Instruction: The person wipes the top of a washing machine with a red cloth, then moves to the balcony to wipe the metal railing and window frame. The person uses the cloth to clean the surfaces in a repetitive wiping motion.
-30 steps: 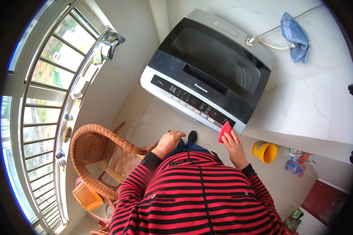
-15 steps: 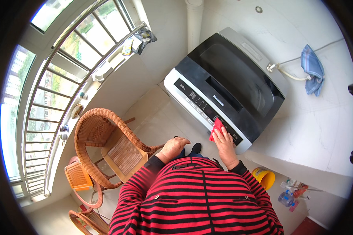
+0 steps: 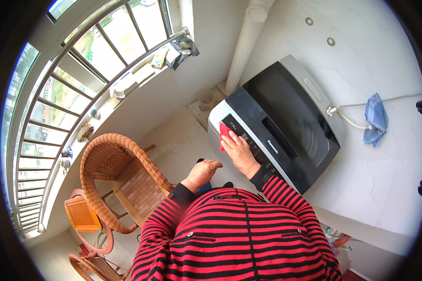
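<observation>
My right hand [image 3: 240,152] presses a red cloth [image 3: 225,136] flat onto the control panel [image 3: 259,154] of a top-loading washing machine [image 3: 286,107]. The fingers lie over the cloth near the panel's left end. The machine has a white front edge, a grey back and a dark glass lid [image 3: 290,105], which is down. In front of my body, my left hand [image 3: 202,173] hangs in the air, fingers curled together, with nothing seen in it. It is apart from the machine, and a rattan armchair [image 3: 119,140] stands to its left.
A white pipe [image 3: 246,47] rises in the corner behind the machine. On the right wall a blue cloth [image 3: 375,121] hangs by a hose [image 3: 351,121]. Small items line the sill [image 3: 136,77] beneath the barred window. A small wooden seat [image 3: 83,214] is behind the armchair.
My right hand has slid the red cloth along the panel from its right end to its left end. The view has turned somewhat; my left hand still hangs in front of me.
</observation>
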A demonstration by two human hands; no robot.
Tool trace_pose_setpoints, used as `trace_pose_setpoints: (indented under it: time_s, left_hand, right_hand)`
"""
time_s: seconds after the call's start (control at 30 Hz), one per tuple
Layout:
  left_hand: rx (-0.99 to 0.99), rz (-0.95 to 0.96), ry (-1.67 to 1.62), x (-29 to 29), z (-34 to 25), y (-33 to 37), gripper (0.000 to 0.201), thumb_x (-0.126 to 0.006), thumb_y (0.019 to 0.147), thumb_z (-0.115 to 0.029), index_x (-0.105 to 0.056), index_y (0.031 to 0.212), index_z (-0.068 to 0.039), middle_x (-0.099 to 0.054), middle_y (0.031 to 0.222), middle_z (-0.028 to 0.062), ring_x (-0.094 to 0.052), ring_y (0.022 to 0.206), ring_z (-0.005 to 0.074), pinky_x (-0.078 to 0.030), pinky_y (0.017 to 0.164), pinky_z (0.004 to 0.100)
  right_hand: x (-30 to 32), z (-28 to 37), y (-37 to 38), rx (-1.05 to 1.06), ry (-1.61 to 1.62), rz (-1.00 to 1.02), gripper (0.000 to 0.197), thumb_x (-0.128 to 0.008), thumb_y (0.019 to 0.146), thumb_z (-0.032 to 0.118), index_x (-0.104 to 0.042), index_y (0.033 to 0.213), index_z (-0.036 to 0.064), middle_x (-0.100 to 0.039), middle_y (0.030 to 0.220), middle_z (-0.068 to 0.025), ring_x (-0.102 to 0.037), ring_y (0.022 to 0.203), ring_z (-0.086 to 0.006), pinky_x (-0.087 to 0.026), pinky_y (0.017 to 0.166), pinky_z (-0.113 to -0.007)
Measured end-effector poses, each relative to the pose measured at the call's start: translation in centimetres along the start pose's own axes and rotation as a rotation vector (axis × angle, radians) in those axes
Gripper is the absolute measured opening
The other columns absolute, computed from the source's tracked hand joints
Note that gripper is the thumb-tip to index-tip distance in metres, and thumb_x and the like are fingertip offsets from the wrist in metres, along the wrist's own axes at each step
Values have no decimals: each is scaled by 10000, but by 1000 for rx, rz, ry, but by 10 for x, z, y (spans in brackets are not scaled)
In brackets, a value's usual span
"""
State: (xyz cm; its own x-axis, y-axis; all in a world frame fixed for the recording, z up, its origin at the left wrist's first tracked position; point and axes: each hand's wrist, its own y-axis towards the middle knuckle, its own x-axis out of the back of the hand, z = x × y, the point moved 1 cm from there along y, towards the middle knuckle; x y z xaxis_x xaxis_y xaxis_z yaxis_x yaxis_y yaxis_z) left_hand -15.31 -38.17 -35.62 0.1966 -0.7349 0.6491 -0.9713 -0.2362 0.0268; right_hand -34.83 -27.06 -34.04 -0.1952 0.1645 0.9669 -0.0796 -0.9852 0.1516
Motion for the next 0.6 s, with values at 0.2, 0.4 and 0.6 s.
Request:
trace_pose_setpoints:
  time_s: [0.2,0.4,0.6]
  left_hand:
    - [87,-76,-13,31,34,18,171,-638,981,-75,-737,1120,-88,-759,1026,136,-720,982,373,-589,871,457]
    - [79,12,-12,40,48,31,162,-631,991,-77,-737,1113,-88,-758,1024,138,-713,1001,375,-590,879,459]
    - [83,60,-48,60,59,56,290,-641,942,-57,-705,1221,-104,-742,1132,143,-696,1084,378,-581,941,461]
  right_hand:
    - [-9,-47,101,75,-60,-70,536,-624,905,76,-612,1441,82,-573,1530,-102,-457,1493,-352,-439,1142,-507]
    - [18,-141,133,-149,-154,-175,502,-560,949,16,-616,1441,103,-561,1562,-104,-489,1468,-372,-460,1135,-492]
    - [33,-186,145,-317,-135,-258,524,-560,941,-25,-597,1454,74,-561,1545,-128,-496,1452,-401,-462,1141,-495]
